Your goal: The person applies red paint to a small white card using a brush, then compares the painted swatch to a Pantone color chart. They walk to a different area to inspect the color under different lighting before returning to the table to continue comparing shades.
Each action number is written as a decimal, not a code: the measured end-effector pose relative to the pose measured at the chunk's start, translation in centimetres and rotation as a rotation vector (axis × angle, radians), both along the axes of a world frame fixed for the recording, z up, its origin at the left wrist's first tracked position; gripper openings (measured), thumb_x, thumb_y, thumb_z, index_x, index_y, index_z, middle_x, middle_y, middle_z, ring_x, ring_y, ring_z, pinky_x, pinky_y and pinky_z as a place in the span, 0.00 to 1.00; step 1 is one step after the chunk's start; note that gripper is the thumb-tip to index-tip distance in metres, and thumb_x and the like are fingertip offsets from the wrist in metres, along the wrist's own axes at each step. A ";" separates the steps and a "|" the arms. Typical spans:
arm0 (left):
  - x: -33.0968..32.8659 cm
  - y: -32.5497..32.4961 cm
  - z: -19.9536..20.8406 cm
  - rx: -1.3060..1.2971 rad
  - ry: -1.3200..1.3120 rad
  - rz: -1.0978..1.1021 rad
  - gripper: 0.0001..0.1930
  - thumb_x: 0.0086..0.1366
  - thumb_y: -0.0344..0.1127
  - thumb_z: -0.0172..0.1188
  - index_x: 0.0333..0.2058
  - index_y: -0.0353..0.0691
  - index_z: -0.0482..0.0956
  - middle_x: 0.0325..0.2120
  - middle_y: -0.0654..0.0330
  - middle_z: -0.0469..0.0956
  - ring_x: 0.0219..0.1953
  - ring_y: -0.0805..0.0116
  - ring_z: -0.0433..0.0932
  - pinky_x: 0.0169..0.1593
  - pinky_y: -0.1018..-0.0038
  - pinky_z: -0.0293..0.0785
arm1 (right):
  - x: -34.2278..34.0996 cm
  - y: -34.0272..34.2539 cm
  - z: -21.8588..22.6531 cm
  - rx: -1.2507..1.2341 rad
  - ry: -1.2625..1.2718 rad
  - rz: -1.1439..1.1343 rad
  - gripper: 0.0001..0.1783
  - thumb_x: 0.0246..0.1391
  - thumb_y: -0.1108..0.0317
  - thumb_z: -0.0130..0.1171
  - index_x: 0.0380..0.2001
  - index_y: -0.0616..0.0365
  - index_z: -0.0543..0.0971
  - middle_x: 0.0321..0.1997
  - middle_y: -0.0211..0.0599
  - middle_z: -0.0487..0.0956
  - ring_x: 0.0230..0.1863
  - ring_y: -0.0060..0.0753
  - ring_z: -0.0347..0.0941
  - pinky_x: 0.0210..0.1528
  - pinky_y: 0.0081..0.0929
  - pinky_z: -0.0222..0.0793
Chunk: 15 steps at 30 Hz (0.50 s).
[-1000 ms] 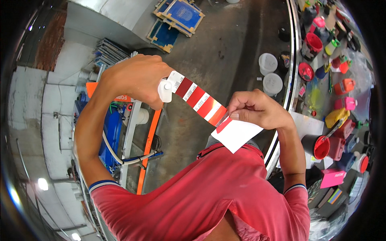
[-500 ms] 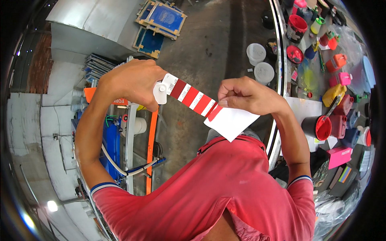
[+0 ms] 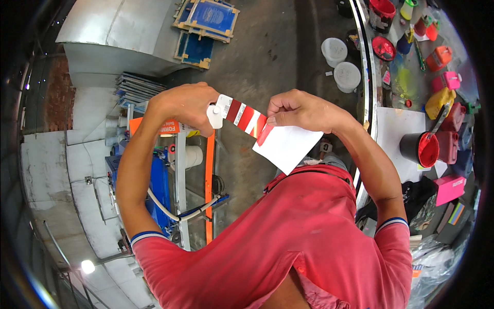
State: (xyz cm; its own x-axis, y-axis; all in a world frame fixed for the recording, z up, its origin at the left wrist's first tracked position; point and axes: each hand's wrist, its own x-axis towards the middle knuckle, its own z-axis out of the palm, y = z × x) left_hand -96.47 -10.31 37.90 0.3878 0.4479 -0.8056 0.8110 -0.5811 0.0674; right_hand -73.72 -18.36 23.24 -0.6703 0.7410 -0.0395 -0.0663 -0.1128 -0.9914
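Colour strip: a narrow card fan deck (image 3: 244,116), printed in red, dark red and white blocks, pinned at its left end by a white round rivet; it slants down to the right, held up in the air in front of the chest.
Left hand: the left hand (image 3: 188,105) is closed around the rivet end of the strip, knuckles up, wrist bent, forearm rising from the lower left.
Right hand: the right hand (image 3: 298,109) is curled, its fingertips pinching the strip's right end together with the white sheet.
White sheet: a flat, smooth paper sheet (image 3: 285,147) hangs below the right hand, one corner pointing down; a red smear sits at its upper left edge, touching the strip.
Shirt: red polo (image 3: 288,237), soft knit, striped sleeve cuffs.
Worktop: on the right, a curved-edged worktop (image 3: 396,126) with a black tub of red ink (image 3: 421,149).
Floor: grey concrete; two white round lidded tubs (image 3: 340,63); blue framed screens (image 3: 206,23) at the top.
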 end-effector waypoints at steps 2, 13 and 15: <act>-0.4 0.1 -0.9 -0.011 -0.009 0.006 0.18 0.32 0.37 0.67 0.26 0.35 0.81 0.21 0.51 0.81 0.24 0.52 0.80 0.28 0.65 0.74 | 0.0 0.0 -0.1 -0.024 -0.004 0.006 0.11 0.57 0.64 0.59 0.33 0.63 0.80 0.26 0.32 0.78 0.29 0.22 0.70 0.31 0.27 0.66; -1.5 -0.4 -4.1 0.079 -0.046 -0.002 0.16 0.34 0.37 0.68 0.26 0.37 0.80 0.21 0.51 0.81 0.25 0.51 0.81 0.31 0.63 0.76 | -0.2 0.6 -1.6 0.120 -0.175 -0.072 0.13 0.56 0.64 0.59 0.31 0.65 0.80 0.25 0.44 0.79 0.28 0.34 0.74 0.33 0.34 0.68; -1.5 -0.3 -3.5 0.116 -0.058 -0.020 0.17 0.35 0.38 0.68 0.27 0.38 0.80 0.22 0.50 0.81 0.26 0.50 0.81 0.32 0.63 0.76 | -0.3 1.1 -1.1 0.174 -0.206 -0.079 0.12 0.55 0.64 0.59 0.31 0.66 0.80 0.26 0.47 0.79 0.29 0.38 0.75 0.33 0.35 0.69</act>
